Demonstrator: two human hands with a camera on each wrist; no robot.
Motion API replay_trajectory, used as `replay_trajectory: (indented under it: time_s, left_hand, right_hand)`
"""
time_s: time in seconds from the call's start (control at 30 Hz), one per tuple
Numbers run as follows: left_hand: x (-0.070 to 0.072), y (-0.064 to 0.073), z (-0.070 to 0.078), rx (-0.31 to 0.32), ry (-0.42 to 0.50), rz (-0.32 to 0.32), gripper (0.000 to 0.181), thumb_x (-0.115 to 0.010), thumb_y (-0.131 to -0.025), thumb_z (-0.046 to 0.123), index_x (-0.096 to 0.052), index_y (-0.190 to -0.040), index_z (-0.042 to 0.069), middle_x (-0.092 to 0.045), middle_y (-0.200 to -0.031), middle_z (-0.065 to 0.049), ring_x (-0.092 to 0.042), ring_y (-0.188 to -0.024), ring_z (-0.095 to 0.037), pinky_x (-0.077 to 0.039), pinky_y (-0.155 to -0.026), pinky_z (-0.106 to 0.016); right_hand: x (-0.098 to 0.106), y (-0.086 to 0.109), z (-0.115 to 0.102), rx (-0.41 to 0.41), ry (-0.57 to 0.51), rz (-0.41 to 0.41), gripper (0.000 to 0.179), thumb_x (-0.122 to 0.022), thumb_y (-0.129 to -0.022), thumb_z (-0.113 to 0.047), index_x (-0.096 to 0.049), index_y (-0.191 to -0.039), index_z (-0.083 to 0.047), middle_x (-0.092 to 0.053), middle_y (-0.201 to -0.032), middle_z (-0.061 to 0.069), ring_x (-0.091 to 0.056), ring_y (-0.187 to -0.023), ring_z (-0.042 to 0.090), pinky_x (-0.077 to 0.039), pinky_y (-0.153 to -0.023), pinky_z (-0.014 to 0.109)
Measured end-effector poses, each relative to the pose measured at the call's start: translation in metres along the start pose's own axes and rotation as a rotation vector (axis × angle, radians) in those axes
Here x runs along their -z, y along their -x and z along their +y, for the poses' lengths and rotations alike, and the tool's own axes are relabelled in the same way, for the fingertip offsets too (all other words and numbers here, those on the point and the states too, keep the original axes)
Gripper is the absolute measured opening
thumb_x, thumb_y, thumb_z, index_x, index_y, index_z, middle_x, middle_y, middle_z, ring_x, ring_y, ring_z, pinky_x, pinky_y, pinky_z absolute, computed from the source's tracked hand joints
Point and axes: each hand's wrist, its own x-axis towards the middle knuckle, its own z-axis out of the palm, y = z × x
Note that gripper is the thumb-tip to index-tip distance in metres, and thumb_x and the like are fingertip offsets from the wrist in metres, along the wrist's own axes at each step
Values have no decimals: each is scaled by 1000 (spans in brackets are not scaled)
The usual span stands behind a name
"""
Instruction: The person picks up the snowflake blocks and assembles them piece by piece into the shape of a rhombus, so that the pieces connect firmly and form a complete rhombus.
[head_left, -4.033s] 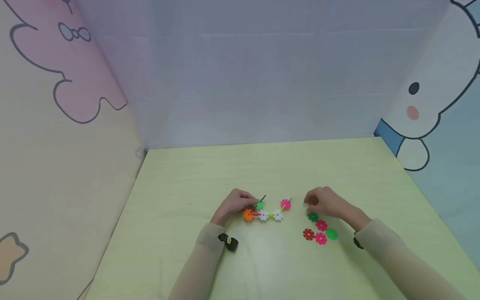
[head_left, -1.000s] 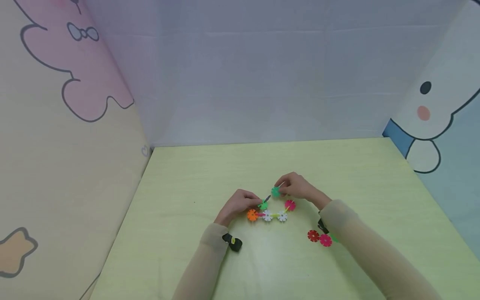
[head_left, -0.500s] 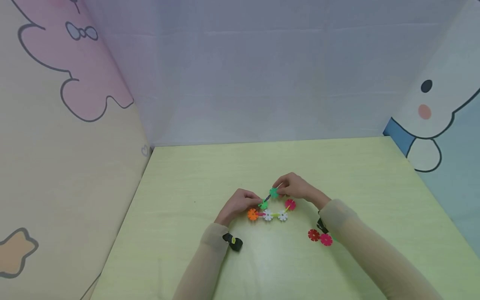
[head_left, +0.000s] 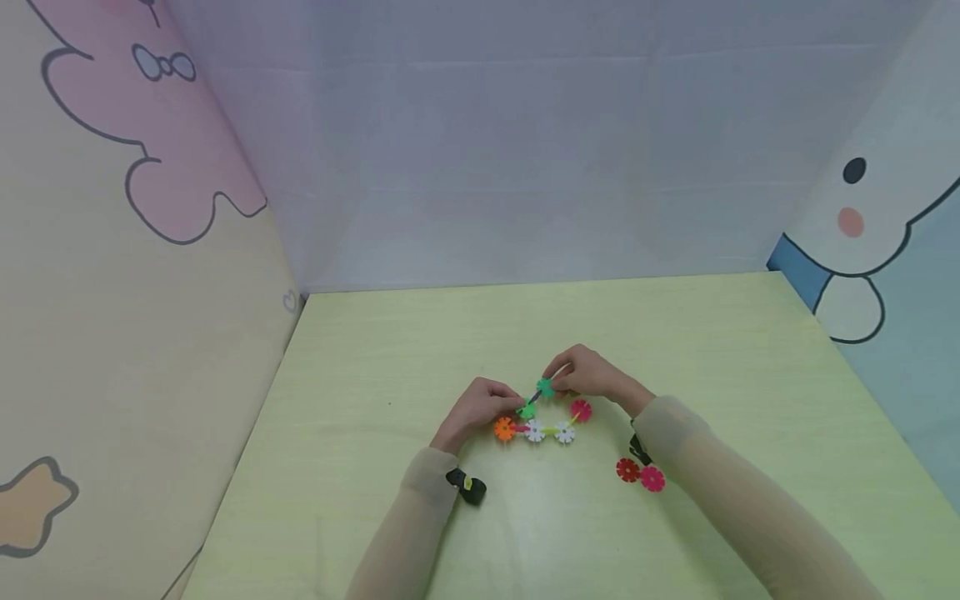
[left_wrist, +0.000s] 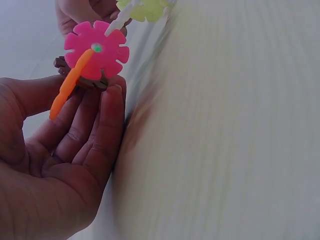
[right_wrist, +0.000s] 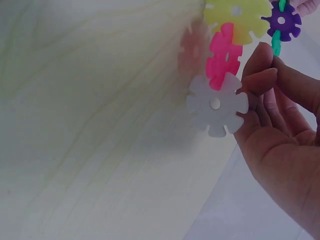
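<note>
A curved chain of notched interlocking discs lies mid-table. In the head view an orange disc [head_left: 505,429], two white discs, one of them the nearer white disc [head_left: 564,432], and a pink disc [head_left: 581,410] show face-up, joined by edge-on discs. My left hand [head_left: 480,407] pinches the light green disc [head_left: 527,411] at the chain's left end. My right hand [head_left: 588,372] pinches a teal-green disc [head_left: 545,387], which meets the edge-on purple disc [head_left: 536,397]. In the right wrist view the purple disc [right_wrist: 289,28] stands beside the edge-on green disc [right_wrist: 276,44] at my fingertips.
A loose red disc [head_left: 627,470] and a loose pink disc [head_left: 652,478] lie beside my right forearm, which may hide others. The pale wooden table [head_left: 360,358] meets a grey cloth backdrop [head_left: 480,183] at its far edge. Cartoon-printed panels stand at both sides.
My right hand has carried the teal-green disc from the loose discs to the chain. Over the last second it moved down-left until it met the purple disc. My left hand stayed nearly still.
</note>
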Motion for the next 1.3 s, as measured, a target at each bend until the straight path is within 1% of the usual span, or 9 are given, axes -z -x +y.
replay_trajectory:
  time_s: [0.17,0.53,0.73,0.9,1.3]
  left_hand:
    - [-3,0,-1,-6,-2,27,14,-72,-86,22,-77,-82,9,-69,-76,0,-60,-73,-14,-47,-67,-28]
    - [-3,4,2,6,3,64,15,-73,-85,23,-76,-81,8,-69,-76,0,-58,-74,-14,-46,-67,-29]
    - [-4,4,2,1,10,74,16,-74,-84,23,-76,-81,7,-69,-76,0,-58,-74,-14,-45,-66,-28]
    - [-6,3,0,9,26,85,16,-75,-83,22,-77,-81,7,-69,-77,0,-57,-75,-13,-45,-65,-27]
    - [-8,3,1,29,24,111,15,-74,-83,21,-76,-79,7,-68,-76,-1,-56,-74,-14,-45,-65,-28]
  right_hand:
    - [-1,1,-3,-32,-17,0,14,-63,-89,1,-69,-101,4,-70,-86,12,-67,-73,29,-54,-65,38]
    - [2,-4,0,-46,-50,-38,14,-64,-88,1,-69,-101,5,-70,-87,13,-67,-74,28,-54,-67,37]
    - [2,-5,0,-40,-56,-46,15,-63,-89,1,-69,-102,6,-69,-82,16,-67,-73,31,-53,-66,39]
    - [1,-3,0,-35,-65,-50,15,-63,-90,0,-69,-101,6,-68,-77,20,-65,-70,32,-52,-64,38]
    - [1,-3,-4,-36,-67,-60,16,-62,-90,1,-69,-101,8,-68,-80,21,-65,-71,34,-53,-67,41]
